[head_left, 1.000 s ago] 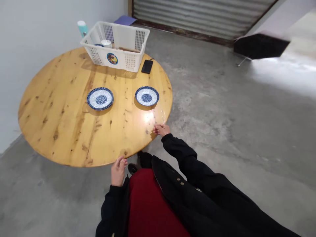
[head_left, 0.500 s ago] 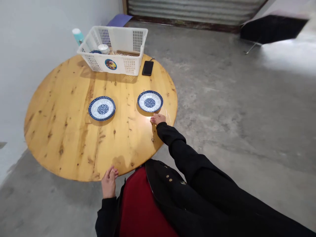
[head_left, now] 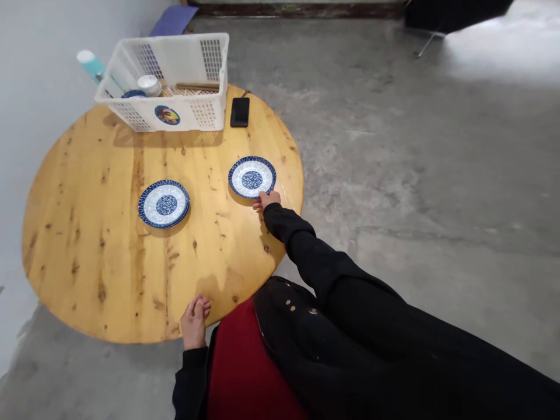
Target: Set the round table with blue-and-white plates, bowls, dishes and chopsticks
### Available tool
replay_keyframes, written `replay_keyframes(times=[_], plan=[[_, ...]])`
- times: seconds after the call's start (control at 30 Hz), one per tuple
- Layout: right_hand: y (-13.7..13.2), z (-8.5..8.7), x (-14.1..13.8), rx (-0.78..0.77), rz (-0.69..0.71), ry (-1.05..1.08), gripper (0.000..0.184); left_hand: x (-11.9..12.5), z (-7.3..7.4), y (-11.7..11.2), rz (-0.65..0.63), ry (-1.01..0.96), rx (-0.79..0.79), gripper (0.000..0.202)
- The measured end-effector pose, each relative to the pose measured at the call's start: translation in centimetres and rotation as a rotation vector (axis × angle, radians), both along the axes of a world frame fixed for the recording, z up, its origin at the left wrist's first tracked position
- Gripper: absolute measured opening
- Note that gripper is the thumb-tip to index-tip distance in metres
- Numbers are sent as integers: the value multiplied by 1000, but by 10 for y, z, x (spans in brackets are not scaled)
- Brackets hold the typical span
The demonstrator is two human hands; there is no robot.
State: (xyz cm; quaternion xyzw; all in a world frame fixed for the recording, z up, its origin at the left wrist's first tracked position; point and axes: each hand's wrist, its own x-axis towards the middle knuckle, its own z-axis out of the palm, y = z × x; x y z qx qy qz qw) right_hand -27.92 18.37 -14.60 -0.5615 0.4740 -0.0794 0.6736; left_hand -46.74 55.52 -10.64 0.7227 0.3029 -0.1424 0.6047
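Two blue-and-white patterned plates lie on a round wooden table (head_left: 87,245). My right hand (head_left: 266,200) reaches out in a black sleeve and its fingers close on the near rim of the right plate (head_left: 252,177). The left plate (head_left: 164,203) lies apart, near the table's middle; it looks like a stack of two. At the table's near edge rests my left hand (head_left: 195,319), fingers curled together with nothing in them.
A white plastic basket (head_left: 175,111) at the table's far side holds a small white bowl (head_left: 149,84), a blue dish and chopsticks. A black phone (head_left: 240,111) lies beside it, a teal bottle (head_left: 91,65) behind. Grey concrete floor surrounds the table.
My right hand has moved forward from the table's near right edge up to the right plate's rim. The view has tilted down and shifted; my left hand stays at the table edge.
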Motion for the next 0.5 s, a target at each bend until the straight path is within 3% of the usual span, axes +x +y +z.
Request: replay_keyframes(times=[0.5], plan=[[0,2,1,12,-30,-15,10,16,-6,-4,-23,6,-1,52]])
